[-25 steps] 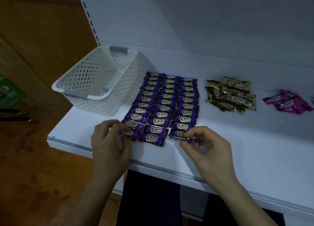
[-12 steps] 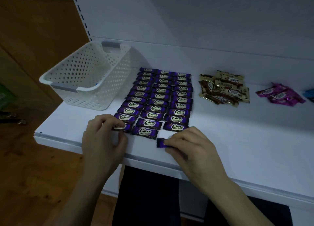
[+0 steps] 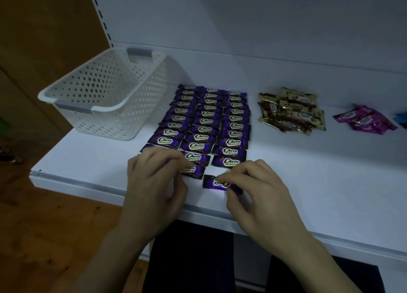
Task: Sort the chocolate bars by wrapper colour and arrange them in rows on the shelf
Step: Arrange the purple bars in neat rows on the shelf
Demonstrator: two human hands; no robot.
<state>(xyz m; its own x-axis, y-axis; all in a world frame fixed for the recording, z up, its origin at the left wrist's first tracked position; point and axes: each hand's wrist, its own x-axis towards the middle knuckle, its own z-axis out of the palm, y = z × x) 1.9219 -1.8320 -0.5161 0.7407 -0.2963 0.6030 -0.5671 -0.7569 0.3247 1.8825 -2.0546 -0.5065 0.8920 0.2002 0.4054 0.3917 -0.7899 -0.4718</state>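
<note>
The right hand (image 3: pixel 253 189) pinches a purple bar (image 3: pixel 212 182) with thumb and fingertips. The bar lies flat on the shelf (image 3: pixel 319 182) between the hands, its long side going left to right. The left hand (image 3: pixel 154 182), fingers curled, pinches a second bar (image 3: pixel 195 171). Purple rows (image 3: pixel 211 125) lie just past both hands, and a basket (image 3: pixel 110 121) sits past the left.

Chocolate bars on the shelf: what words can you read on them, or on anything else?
"Choco": on each nearer purple bar in the rows.
Small print under it: too small to read.
"Choco": on a gold wrapper in the pile, faint.
Pink wrappers: logo too blurred to read.
Basket: no text visible.
</note>
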